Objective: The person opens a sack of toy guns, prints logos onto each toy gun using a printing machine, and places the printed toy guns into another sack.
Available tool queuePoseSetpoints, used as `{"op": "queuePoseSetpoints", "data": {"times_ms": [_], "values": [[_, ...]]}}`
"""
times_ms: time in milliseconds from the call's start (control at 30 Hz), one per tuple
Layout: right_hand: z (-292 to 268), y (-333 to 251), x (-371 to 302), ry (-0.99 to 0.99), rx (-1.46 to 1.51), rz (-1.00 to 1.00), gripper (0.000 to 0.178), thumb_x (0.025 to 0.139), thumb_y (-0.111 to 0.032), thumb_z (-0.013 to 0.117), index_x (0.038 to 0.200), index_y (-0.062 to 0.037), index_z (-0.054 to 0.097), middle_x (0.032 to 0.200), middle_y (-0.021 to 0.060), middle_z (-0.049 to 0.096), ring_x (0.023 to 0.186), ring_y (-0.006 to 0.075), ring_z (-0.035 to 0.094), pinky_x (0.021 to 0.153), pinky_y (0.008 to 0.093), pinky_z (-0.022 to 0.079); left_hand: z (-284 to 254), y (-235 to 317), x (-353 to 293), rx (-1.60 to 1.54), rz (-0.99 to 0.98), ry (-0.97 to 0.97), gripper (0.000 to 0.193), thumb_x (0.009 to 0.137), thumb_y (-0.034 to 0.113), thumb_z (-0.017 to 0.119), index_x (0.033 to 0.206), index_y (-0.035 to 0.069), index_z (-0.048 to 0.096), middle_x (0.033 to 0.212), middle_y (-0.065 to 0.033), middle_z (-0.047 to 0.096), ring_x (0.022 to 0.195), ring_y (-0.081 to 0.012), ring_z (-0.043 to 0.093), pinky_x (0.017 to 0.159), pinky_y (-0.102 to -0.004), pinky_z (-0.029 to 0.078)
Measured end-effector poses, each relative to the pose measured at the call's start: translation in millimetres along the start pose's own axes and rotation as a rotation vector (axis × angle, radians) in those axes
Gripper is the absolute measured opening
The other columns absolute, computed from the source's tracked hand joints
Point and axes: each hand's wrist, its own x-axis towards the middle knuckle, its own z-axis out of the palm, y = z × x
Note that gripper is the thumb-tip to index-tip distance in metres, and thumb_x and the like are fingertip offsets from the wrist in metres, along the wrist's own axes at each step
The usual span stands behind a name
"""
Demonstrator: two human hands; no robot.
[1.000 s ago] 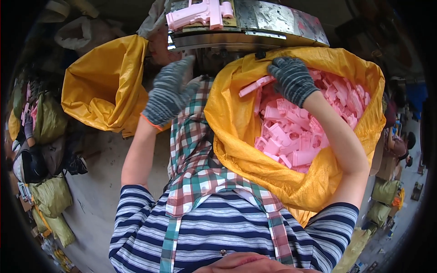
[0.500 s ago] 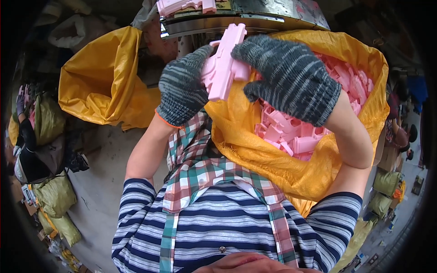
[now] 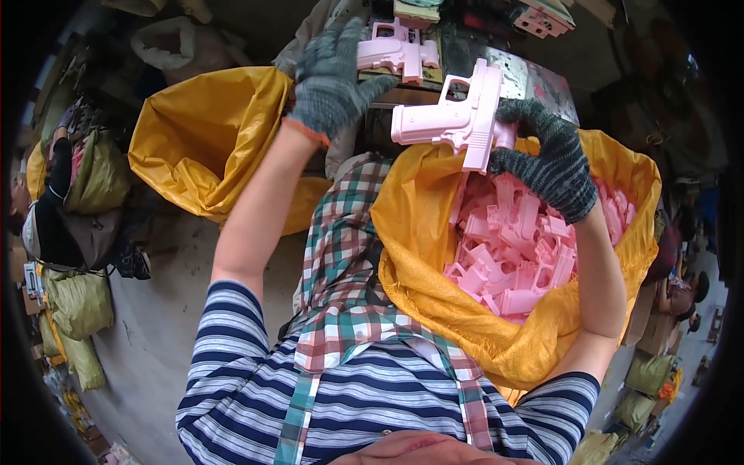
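Pink toy pistol (image 3: 482,116) pinched in raised right hand (image 3: 554,163), left hand (image 3: 332,84) splayed, one far pistol (image 3: 399,54), two near yellow sacks (image 3: 411,225)

Striped shirt (image 3: 372,395), checked apron (image 3: 345,213), dark gloves (image 3: 556,164), left cuff (image 3: 308,130) apparently orange.

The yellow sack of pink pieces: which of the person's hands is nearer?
Right. The right hand is over the far rim of that yellow sack, holding a pink toy pistol; the left hand is off to the sack's left, farther forward.

No readable text, labels, numbers or signs.
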Motion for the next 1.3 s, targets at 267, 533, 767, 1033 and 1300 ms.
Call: {"op": "queuePoseSetpoints", "data": {"times_ms": [267,533,767,1033,1300], "values": [[18.8,7.3,34.9,0.104,0.039,-0.054,0.049,0.064,-0.014,0.079,0.108,-0.0074,0.059,0.101,0.0098,0.063,0.093,0.0209,0.061,0.083,0.0309,0.049,-10.5,-9.2,3.8,0.317,0.157,-0.161,0.05,0.082,0.038,0.058,0.123,0.009,0.05,0.112,-0.0124,0.056,0.101,-0.0295,0.053,0.089,-0.0401,0.041],[67.3,47.6,100.9,0.106,-0.087,-0.211,0.043,0.076,-0.019,0.069,0.116,-0.0099,0.058,0.118,0.0106,0.056,0.102,0.0257,0.057,0.09,0.0322,0.046,-95.8,-80.6,-103.1,0.619,-0.279,0.005,0.059,0.073,0.024,0.069,0.123,0.001,0.048,0.114,-0.0191,0.055,0.106,-0.0344,0.051,0.093,-0.0438,0.037],[52.7,32.6,69.7,0.002,-0.138,-0.184,0.036,0.076,-0.022,0.068,0.109,-0.009,0.06,0.109,0.0134,0.06,0.095,0.0295,0.06,0.082,0.0363,0.048,-94.8,-81.7,-128.0,0.355,-0.302,-0.133,0.064,0.074,0.023,0.07,0.127,0.001,0.043,0.115,-0.0211,0.053,0.108,-0.0362,0.049,0.096,-0.042,0.037],[65.1,45.2,-91.3,-0.952,-0.137,0.257,0.059,0.072,-0.035,0.069,0.116,0.0002,0.053,0.106,0.0203,0.06,0.099,0.0335,0.058,0.087,0.0377,0.045,-16.3,-2.6,-110.3,-0.386,-0.04,-0.349,0.052,0.077,0.016,0.067,0.124,0.003,0.049,0.116,-0.0171,0.055,0.107,-0.0336,0.051,0.093,-0.0384,0.04],[40.8,32.5,-62.0,-0.331,-0.022,0.253,0.034,0.068,0.01,0.062,0.1,-0.0017,0.061,0.09,0.0139,0.062,0.079,0.0198,0.06,0.073,0.0295,0.05,-7.2,71.5,-111.2,-0.696,0.111,-0.579,0.062,0.079,0.025,0.066,0.131,0.004,0.04,0.127,-0.0172,0.048,0.118,-0.0321,0.045,0.102,-0.0378,0.033]]}}
